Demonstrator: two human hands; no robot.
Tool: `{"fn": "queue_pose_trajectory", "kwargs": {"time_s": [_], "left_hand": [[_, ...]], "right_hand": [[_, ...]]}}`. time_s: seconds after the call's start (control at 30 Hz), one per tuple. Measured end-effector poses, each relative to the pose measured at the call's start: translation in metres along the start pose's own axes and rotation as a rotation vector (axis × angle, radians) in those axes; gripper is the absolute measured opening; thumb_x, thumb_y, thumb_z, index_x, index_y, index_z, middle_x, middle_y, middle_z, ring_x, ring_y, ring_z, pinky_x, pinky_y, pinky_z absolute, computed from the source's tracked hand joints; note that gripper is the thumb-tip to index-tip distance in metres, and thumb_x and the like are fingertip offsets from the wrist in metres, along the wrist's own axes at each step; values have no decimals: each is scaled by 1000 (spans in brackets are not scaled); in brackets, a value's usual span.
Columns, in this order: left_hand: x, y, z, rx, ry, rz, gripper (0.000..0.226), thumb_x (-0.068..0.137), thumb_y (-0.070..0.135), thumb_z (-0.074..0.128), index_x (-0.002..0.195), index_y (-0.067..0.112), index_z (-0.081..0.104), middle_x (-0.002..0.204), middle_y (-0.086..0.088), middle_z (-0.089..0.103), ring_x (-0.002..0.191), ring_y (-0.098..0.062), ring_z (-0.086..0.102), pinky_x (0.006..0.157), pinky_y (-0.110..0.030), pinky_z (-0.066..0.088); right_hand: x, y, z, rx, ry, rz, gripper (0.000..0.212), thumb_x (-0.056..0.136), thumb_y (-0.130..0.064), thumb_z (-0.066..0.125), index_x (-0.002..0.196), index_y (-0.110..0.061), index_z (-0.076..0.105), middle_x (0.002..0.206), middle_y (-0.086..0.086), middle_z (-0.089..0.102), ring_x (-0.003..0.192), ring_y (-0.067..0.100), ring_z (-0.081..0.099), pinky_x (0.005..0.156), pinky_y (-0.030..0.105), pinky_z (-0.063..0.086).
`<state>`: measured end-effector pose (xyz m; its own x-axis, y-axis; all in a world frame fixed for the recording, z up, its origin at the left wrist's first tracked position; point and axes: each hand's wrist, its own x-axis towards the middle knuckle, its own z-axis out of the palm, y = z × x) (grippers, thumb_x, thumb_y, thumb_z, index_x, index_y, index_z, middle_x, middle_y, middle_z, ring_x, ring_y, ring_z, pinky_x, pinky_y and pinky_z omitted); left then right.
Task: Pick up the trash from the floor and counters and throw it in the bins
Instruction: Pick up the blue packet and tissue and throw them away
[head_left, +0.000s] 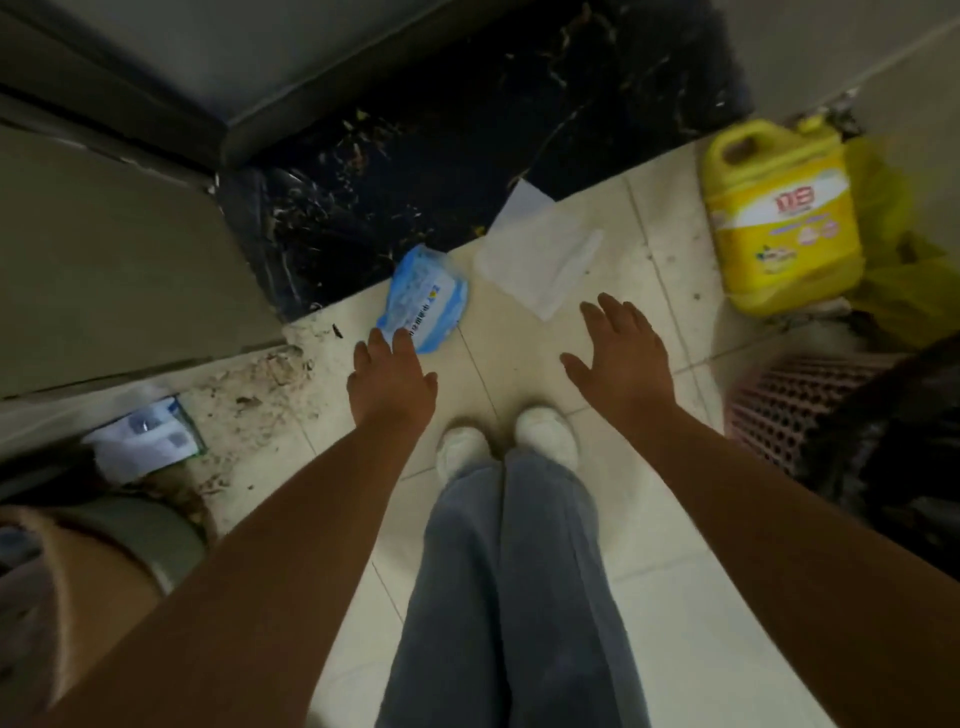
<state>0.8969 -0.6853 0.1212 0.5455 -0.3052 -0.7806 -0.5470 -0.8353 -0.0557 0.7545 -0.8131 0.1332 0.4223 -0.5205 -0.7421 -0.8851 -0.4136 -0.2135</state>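
Note:
A blue and white plastic packet (426, 299) lies on the pale tiled floor by the edge of a black marble threshold (467, 145). To its right lies a flat white tissue (540, 260). My left hand (389, 384) reaches down with fingers spread, its fingertips over the packet's near edge; whether they touch it is unclear. My right hand (621, 358) hovers open above the floor, just below the tissue and holding nothing. Another white and blue wrapper (145, 441) lies at the left under a cabinet edge.
A big yellow detergent jug (779, 218) stands at the right beside a yellow bag (904, 280). A pink perforated basket (789, 410) sits below it, next to dark clutter. Grey cabinet panels (114, 249) rise at the left. My white shoes (509, 441) stand on the tiles.

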Motion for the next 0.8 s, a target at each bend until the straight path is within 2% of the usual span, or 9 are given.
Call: {"fn": "queue_pose_trajectory", "kwargs": {"time_s": [0.13,0.23,0.3,0.37,0.47,0.57,0.7,0.8], "left_hand": [[84,-9,42,-144,50,-69,66,97,29,47,149,6,14,156,-21,17,143,-34,21,112,-45,32],[137,-16,67,-179,133,-80,59,97,25,48,145,3,23,146,-22,37,133,-35,38,105,-43,39],[159,-23,78,-189,172,-52,50,97,20,47,142,3,33,135,-22,49,124,-35,47,99,-43,42],[172,-29,85,-233,207,-13,43,97,15,47,137,4,41,128,-22,56,120,-35,51,96,-43,44],[176,-35,85,-335,229,19,39,94,10,51,132,3,47,121,-22,61,114,-35,55,92,-41,45],[171,-30,76,-402,221,6,35,94,8,52,129,2,50,118,-21,64,110,-34,59,89,-40,47],[147,-13,51,-409,211,11,37,94,9,51,132,5,49,122,-19,63,114,-32,58,92,-38,46],[105,5,16,-382,208,32,35,94,9,51,129,4,52,124,-18,62,117,-30,56,94,-36,44]], "right_hand": [[92,-3,46,-47,-4,-29,62,94,-31,47,146,-14,18,158,12,11,146,29,9,120,43,14],[150,-1,79,-48,29,5,65,94,-32,47,147,-16,13,158,14,4,146,31,5,121,42,12],[180,-3,96,8,77,74,67,93,-33,50,147,-16,13,156,18,10,144,33,12,120,42,18],[198,-3,109,23,154,123,62,91,-30,53,142,-12,24,147,22,24,136,36,26,113,43,29],[205,0,122,-4,254,99,37,93,-18,48,123,2,45,128,26,46,118,38,43,99,42,38],[201,0,125,42,240,66,21,90,0,42,102,10,56,111,31,58,104,40,54,87,43,43],[176,-3,102,71,216,109,22,91,-1,41,103,8,57,109,29,60,101,40,58,84,42,47],[128,-7,68,143,207,143,23,91,-3,41,104,7,56,107,28,61,99,39,59,79,40,47]]}}
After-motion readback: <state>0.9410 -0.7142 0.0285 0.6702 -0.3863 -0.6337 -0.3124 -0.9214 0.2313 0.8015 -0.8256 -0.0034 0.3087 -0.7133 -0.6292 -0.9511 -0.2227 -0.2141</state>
